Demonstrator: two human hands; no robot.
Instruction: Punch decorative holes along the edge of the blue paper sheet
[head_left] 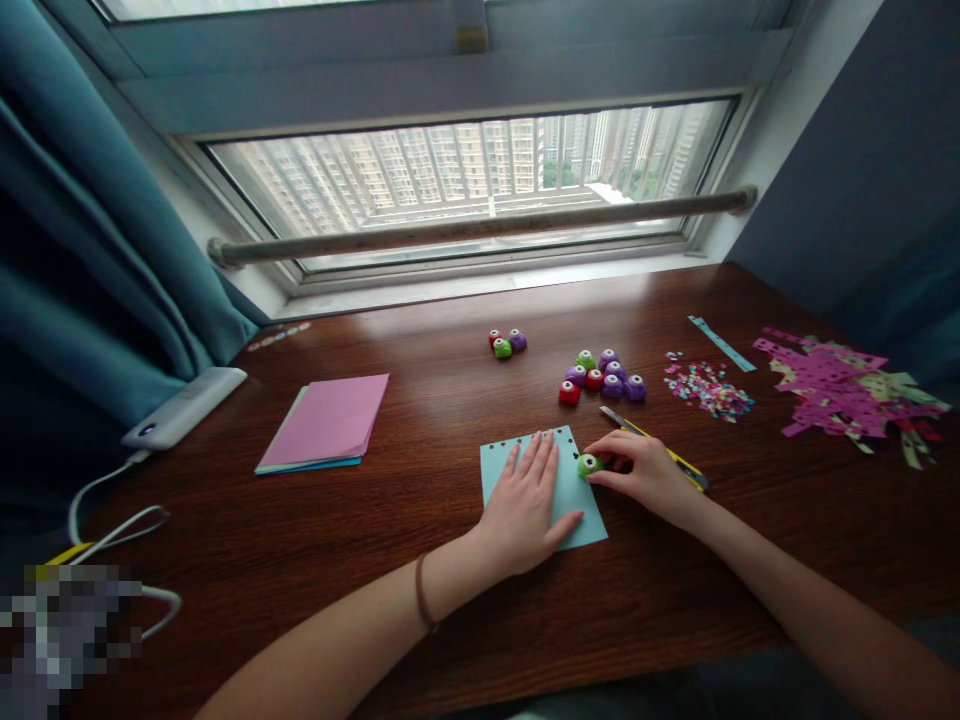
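Observation:
A light blue sheet of paper lies on the wooden table, with small punched holes along its far edge and near its far right corner. My left hand rests flat on the sheet, fingers spread. At the sheet's right edge my right hand grips a green craft punch between thumb and fingers. Just beyond that hand lies a yellow utility knife, partly hidden by it. Several red, green and purple craft punches stand in a group past the sheet.
Three more punches sit farther back. Pink and blue paper sheets are stacked at left, near a white power bank with a cable. At right lie confetti, a blue strip and pink paper scraps. A window bar crosses behind.

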